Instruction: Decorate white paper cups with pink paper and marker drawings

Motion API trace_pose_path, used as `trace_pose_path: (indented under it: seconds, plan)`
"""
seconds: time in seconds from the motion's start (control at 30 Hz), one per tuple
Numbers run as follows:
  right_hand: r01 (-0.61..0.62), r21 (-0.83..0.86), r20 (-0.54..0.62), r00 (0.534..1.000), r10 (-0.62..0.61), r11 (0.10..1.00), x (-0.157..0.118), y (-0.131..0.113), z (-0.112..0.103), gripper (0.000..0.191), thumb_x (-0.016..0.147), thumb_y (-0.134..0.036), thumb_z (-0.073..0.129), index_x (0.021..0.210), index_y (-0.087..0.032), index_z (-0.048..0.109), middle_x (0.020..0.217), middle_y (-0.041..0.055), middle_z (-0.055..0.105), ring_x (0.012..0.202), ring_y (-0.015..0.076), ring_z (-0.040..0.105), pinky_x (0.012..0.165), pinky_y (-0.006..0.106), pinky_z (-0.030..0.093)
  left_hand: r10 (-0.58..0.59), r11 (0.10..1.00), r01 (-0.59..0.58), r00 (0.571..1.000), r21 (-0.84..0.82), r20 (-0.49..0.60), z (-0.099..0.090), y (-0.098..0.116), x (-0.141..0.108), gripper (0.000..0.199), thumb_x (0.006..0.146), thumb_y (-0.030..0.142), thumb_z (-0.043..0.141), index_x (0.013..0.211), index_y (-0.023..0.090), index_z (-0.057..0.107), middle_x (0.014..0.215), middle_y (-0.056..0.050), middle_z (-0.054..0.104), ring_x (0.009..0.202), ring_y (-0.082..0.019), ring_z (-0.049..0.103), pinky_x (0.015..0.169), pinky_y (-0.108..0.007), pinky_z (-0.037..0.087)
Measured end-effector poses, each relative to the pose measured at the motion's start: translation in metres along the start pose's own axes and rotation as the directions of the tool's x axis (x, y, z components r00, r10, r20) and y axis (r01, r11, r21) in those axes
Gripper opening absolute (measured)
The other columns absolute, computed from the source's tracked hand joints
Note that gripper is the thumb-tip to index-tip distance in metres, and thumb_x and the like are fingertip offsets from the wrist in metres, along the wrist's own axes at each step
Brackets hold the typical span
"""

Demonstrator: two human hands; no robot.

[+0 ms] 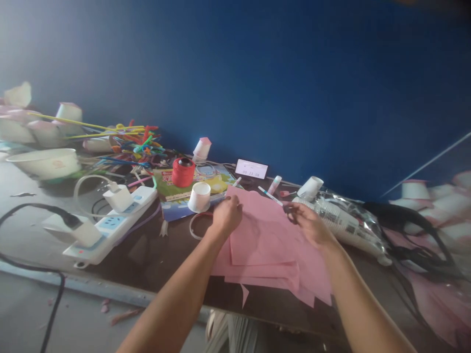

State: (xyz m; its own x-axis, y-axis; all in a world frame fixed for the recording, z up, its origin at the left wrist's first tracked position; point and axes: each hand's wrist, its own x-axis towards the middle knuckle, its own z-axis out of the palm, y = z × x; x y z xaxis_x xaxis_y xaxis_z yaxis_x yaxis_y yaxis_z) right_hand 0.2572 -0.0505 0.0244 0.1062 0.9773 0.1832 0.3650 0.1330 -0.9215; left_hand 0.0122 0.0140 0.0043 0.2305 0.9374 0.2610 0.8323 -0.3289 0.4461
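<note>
Several sheets of pink paper (265, 240) lie stacked on the dark table (147, 264), between my forearms. My left hand (228, 214) is closed at the upper left edge of the paper, on something small and pale that I cannot make out. Over the right side of the paper, my right hand (307, 220) is closed around a white and teal pen (270, 196), whose tip points up and left. A white paper cup (199, 197) stands upside down just left of my left hand, near a red round object (183, 172).
A white power strip (112, 223) with plugs and cables lies at the left. Behind it are colourful pipe cleaners (140, 139) and a white bowl (47, 164). A phone (252, 169) showing a timer stands at the back. Bagged cups (342, 225) lie at the right.
</note>
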Motion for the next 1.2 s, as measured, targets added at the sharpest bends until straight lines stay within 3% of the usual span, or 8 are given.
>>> trace_pose_path:
  seconds: [0.1, 0.23, 0.47, 0.57, 0.67, 0.9, 1.07, 1.2]
  plan:
    - [0.013, 0.394, -0.017, 1.0, -0.007, 0.919, -0.014, 0.005, -0.006, 0.028, 0.078, -0.035, 0.06, 0.103, -0.025, 0.062, 0.083, 0.0017, 0.062, 0.074, 0.0155, 0.057, 0.06, 0.026, 0.043, 0.015, 0.97, -0.016, 1.0, 0.241, 0.008, 0.001, 0.001, -0.005, 0.028, 0.085, 0.031, 0.048, 0.1, 0.012, 0.062, 0.099, -0.016, 0.064, 0.096, -0.031, 0.058, 0.082, -0.042, 0.039]
    - [-0.032, 0.521, 0.012, 0.999, 0.03, 0.853, -0.023, 0.007, 0.001, 0.031, 0.076, -0.032, 0.066, 0.106, -0.025, 0.061, 0.086, 0.0015, 0.063, 0.075, 0.014, 0.057, 0.06, 0.024, 0.042, -0.008, 0.947, 0.007, 1.0, 0.32, 0.002, 0.001, 0.003, -0.008, 0.034, 0.083, 0.037, 0.053, 0.105, 0.012, 0.061, 0.104, -0.018, 0.06, 0.099, -0.033, 0.056, 0.089, -0.045, 0.035]
    - [-0.048, 0.249, -0.031, 0.998, 0.058, 0.967, -0.021, 0.014, 0.012, 0.034, 0.078, -0.029, 0.064, 0.109, -0.024, 0.051, 0.088, 0.0043, 0.071, 0.063, 0.0134, 0.06, 0.049, 0.022, 0.04, -0.066, 0.954, 0.05, 0.997, 0.296, 0.043, -0.001, 0.007, -0.007, 0.041, 0.082, 0.041, 0.055, 0.114, 0.016, 0.058, 0.109, -0.017, 0.06, 0.102, -0.033, 0.057, 0.09, -0.045, 0.035]
    - [0.012, -0.026, -0.009, 1.0, -0.012, 1.0, -0.019, 0.026, 0.017, 0.031, 0.076, -0.023, 0.061, 0.107, -0.021, 0.053, 0.092, 0.0067, 0.072, 0.08, 0.019, 0.066, 0.068, 0.031, 0.052, -0.091, 0.973, 0.079, 0.995, 0.215, 0.048, -0.004, 0.007, -0.004, 0.043, 0.083, 0.041, 0.053, 0.119, 0.018, 0.056, 0.111, -0.015, 0.062, 0.102, -0.033, 0.058, 0.09, -0.047, 0.036]
    - [0.072, -0.188, -0.003, 0.997, -0.073, 0.98, -0.02, 0.032, 0.022, 0.032, 0.076, -0.018, 0.057, 0.107, -0.02, 0.054, 0.101, 0.0095, 0.07, 0.093, 0.0223, 0.067, 0.08, 0.038, 0.053, -0.12, 0.987, 0.115, 0.992, 0.116, 0.041, -0.006, 0.008, 0.001, 0.04, 0.083, 0.04, 0.055, 0.118, 0.021, 0.057, 0.11, -0.012, 0.065, 0.106, -0.033, 0.056, 0.093, -0.047, 0.036]
    - [0.13, -0.273, 0.008, 0.991, -0.133, 0.953, -0.021, 0.027, 0.025, 0.031, 0.076, -0.015, 0.055, 0.107, -0.019, 0.052, 0.097, 0.0084, 0.07, 0.091, 0.0214, 0.068, 0.082, 0.037, 0.053, -0.145, 0.959, 0.157, 0.987, -0.235, 0.065, 0.001, 0.002, 0.015, 0.043, 0.08, 0.027, 0.058, 0.12, 0.013, 0.051, 0.098, -0.008, 0.065, 0.088, -0.019, 0.061, 0.079, -0.029, 0.045]
    - [0.143, -0.26, 0.002, 0.989, -0.148, 0.955, -0.02, 0.03, 0.027, 0.031, 0.078, -0.014, 0.05, 0.109, -0.02, 0.05, 0.096, 0.0077, 0.07, 0.088, 0.0194, 0.067, 0.078, 0.034, 0.053, -0.109, 0.99, 0.114, 0.992, -0.085, 0.058, 0.002, -0.005, 0.012, 0.052, 0.074, 0.03, 0.065, 0.121, 0.013, 0.051, 0.116, -0.018, 0.059, 0.1, -0.026, 0.06, 0.084, -0.035, 0.044]
    - [0.136, -0.248, 0.001, 0.99, -0.14, 0.959, -0.02, 0.029, 0.027, 0.032, 0.079, -0.014, 0.049, 0.11, -0.019, 0.051, 0.094, 0.0068, 0.07, 0.086, 0.0187, 0.067, 0.077, 0.032, 0.052, -0.092, 0.994, 0.099, 0.986, -0.048, 0.14, -0.001, -0.01, 0.011, 0.021, 0.079, 0.024, 0.056, 0.098, 0.017, 0.061, 0.095, -0.01, 0.068, 0.089, -0.024, 0.063, 0.075, -0.032, 0.044]
